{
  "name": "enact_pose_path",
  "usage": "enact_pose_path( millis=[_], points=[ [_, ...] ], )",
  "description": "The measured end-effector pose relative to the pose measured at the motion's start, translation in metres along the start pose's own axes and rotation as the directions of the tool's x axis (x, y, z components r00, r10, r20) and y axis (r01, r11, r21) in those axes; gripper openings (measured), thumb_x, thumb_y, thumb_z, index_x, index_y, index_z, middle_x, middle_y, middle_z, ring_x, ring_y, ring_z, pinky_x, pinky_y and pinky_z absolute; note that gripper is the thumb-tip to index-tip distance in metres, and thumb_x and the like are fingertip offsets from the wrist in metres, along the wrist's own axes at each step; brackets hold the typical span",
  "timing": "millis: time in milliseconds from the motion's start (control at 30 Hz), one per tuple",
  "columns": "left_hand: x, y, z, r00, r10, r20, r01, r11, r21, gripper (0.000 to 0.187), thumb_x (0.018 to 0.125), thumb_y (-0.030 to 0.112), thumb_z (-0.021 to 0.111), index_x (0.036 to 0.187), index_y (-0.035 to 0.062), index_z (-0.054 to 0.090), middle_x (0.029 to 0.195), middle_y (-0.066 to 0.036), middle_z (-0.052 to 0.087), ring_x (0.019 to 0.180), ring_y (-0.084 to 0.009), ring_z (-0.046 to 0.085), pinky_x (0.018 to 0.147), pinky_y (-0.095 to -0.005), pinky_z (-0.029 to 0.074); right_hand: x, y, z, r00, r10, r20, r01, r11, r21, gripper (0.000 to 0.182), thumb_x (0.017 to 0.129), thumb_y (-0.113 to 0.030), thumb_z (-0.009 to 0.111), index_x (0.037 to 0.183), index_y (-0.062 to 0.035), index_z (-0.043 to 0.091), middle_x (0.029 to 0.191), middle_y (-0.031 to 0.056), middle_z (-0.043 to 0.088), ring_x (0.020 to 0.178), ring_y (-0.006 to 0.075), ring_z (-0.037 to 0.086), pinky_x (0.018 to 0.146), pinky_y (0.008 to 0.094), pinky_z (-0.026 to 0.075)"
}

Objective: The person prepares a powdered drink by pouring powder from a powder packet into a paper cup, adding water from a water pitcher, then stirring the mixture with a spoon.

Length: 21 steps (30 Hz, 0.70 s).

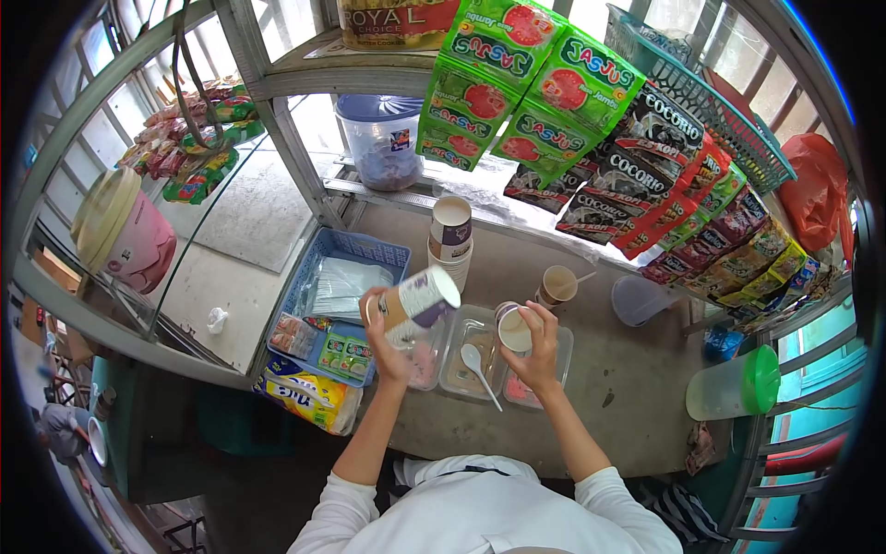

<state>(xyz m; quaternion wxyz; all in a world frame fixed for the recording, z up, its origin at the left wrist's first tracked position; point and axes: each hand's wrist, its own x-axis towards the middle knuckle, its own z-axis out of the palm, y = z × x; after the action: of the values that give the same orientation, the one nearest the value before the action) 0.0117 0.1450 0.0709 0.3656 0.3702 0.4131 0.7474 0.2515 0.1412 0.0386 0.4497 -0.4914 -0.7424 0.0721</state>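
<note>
Nearest on the counter [600, 415], a white spoon [474, 362] crosses the middle container [455, 377]. The left hand [389, 355]'s fingers wrap a tilted paper cup [412, 309]; the right hand [537, 355]'s fingers pinch a smaller cup [514, 331], contents unclear. Beyond, a stirrer [585, 277] already stands in another cup [556, 288]; a cup stack [451, 233] waits left.

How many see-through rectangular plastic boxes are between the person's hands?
3. The left box has pink stuff inside, the middle box has a white plastic spoon, and the right box, partly behind the right hand, has pink stuff too. The hands could hide more.
</note>
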Motion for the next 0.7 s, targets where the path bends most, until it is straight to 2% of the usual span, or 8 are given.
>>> enact_pose_path(
  millis=[67,100,233,367,467,533,600,700],
  points=[
    [0.013,0.016,0.016,0.976,-0.209,-0.059,0.191,0.956,-0.224,0.048,0.095,0.043,0.037,0.129,0.0090,0.043,0.125,-0.007,0.049,0.114,-0.0225,0.051,0.099,-0.0380,0.040,-0.004,0.000,-0.002,1.000,0.019,-0.003,-0.019,1.000,0.009,0.070,0.064,-0.013,0.079,0.129,-0.0108,0.052,0.130,0.0154,0.049,0.118,0.0341,0.048,0.097,0.0445,0.042],
    [0.018,0.032,0.019,0.953,-0.301,0.034,0.292,0.884,-0.364,0.043,0.094,0.028,0.050,0.131,0.0084,0.040,0.125,-0.007,0.045,0.118,-0.0200,0.049,0.099,-0.0362,0.042,-0.006,-0.001,-0.003,0.999,0.032,-0.012,-0.032,0.999,0.020,0.070,0.064,-0.013,0.079,0.129,-0.0115,0.053,0.130,0.0146,0.049,0.118,0.0337,0.048,0.097,0.0450,0.041],
    [0.040,0.036,0.028,0.970,-0.225,0.096,0.245,0.872,-0.424,0.054,0.088,0.017,0.066,0.133,0.0091,0.038,0.127,-0.011,0.048,0.117,-0.0194,0.052,0.096,-0.0355,0.048,-0.011,0.001,-0.009,0.996,0.087,-0.021,-0.086,0.996,0.038,0.069,0.063,-0.014,0.079,0.128,-0.0118,0.054,0.130,0.0136,0.049,0.118,0.0334,0.048,0.097,0.0455,0.040],
    [0.065,0.025,0.029,0.987,-0.120,0.109,0.158,0.863,-0.480,0.058,0.089,0.017,0.065,0.137,0.0040,0.036,0.127,-0.009,0.049,0.118,-0.0206,0.053,0.100,-0.0368,0.046,-0.013,0.001,-0.014,0.993,0.106,-0.044,-0.105,0.994,0.039,0.069,0.064,-0.014,0.079,0.128,-0.0117,0.053,0.130,0.0133,0.049,0.117,0.0335,0.048,0.097,0.0448,0.041],
    [0.081,0.008,0.040,0.996,-0.076,0.037,0.084,0.901,-0.425,0.059,0.088,0.017,0.066,0.136,0.0035,0.037,0.129,-0.008,0.049,0.119,-0.0196,0.052,0.102,-0.0359,0.043,-0.013,0.001,-0.014,0.992,0.114,-0.046,-0.113,0.993,0.032,0.068,0.064,-0.014,0.079,0.128,-0.0118,0.053,0.130,0.0131,0.049,0.118,0.0334,0.048,0.097,0.0445,0.041],
    [0.085,0.007,0.057,1.000,0.027,0.015,-0.021,0.954,-0.298,0.072,0.084,0.014,0.072,0.141,0.0043,0.030,0.136,-0.009,0.043,0.126,-0.0209,0.045,0.106,-0.0366,0.038,-0.016,0.001,-0.013,0.991,0.124,-0.043,-0.123,0.992,0.025,0.068,0.064,-0.014,0.079,0.128,-0.0119,0.054,0.130,0.0132,0.049,0.118,0.0334,0.048,0.097,0.0443,0.041],
    [0.091,-0.008,0.066,0.980,0.192,0.052,-0.186,0.977,-0.108,0.080,0.081,0.012,0.075,0.144,0.0047,0.026,0.139,-0.010,0.039,0.129,-0.0217,0.041,0.108,-0.0371,0.036,-0.017,0.001,-0.011,0.991,0.131,-0.032,-0.130,0.991,0.030,0.068,0.064,-0.014,0.079,0.127,-0.0121,0.054,0.130,0.0132,0.049,0.118,0.0335,0.048,0.097,0.0444,0.041],
    [0.099,-0.032,0.072,0.954,0.223,0.201,-0.234,0.972,0.034,0.091,0.077,0.016,0.080,0.145,0.0005,0.021,0.142,-0.013,0.034,0.131,-0.0250,0.037,0.108,-0.0379,0.033,-0.018,0.000,-0.012,0.992,0.126,-0.013,-0.125,0.992,0.029,0.068,0.064,-0.014,0.079,0.127,-0.0123,0.054,0.130,0.0132,0.049,0.118,0.0336,0.048,0.097,0.0444,0.042]
  ],
)
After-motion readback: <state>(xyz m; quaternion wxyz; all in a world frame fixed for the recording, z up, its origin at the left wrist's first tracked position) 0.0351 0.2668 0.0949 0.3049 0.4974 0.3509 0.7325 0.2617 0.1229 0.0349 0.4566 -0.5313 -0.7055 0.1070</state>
